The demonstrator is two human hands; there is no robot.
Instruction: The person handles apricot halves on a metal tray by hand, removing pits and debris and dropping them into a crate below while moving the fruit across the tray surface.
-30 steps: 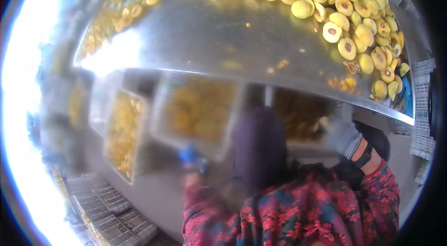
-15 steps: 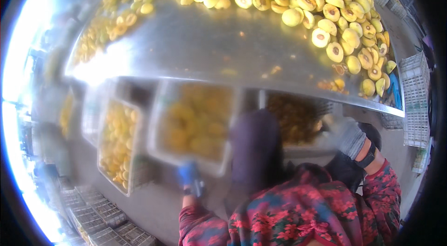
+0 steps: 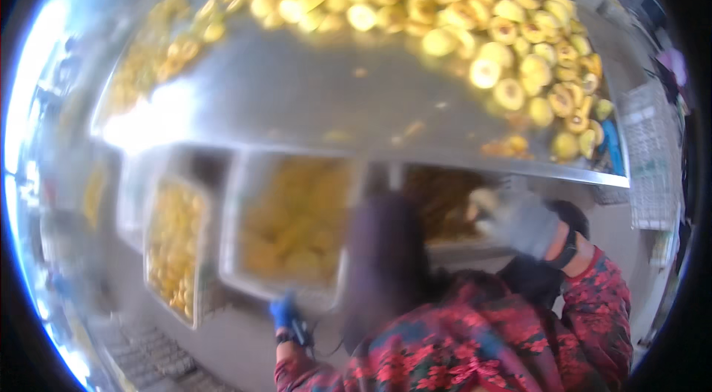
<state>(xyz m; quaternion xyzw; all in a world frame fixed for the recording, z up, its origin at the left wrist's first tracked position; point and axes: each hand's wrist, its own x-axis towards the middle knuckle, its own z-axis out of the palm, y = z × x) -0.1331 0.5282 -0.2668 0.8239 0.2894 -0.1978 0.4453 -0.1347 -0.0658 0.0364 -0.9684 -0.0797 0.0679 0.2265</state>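
Note:
My left hand, in a blue glove, is low beside the near edge of a white crate of yellow halved fruit. A small grey thing shows along this hand, too blurred to name. My right hand, in a grey-white knit glove, hangs over a crate filled with dark brown bits. Its pale fingertips point left, smeared by motion, so whether they hold anything is hidden. Above both hands stretches a metal table, with a heap of halved yellow stone fruit along its far and right sides.
Another white crate of fruit stands on the floor to the left. Pale stacked crates are beyond the table's right end. Near that table corner lies a blue thing. My knee sits between the crates.
The whole view has shifted, so table and crates appear a little lower and farther left. My left hand appears slightly lower; my right hand stays over the dark-filled crate.

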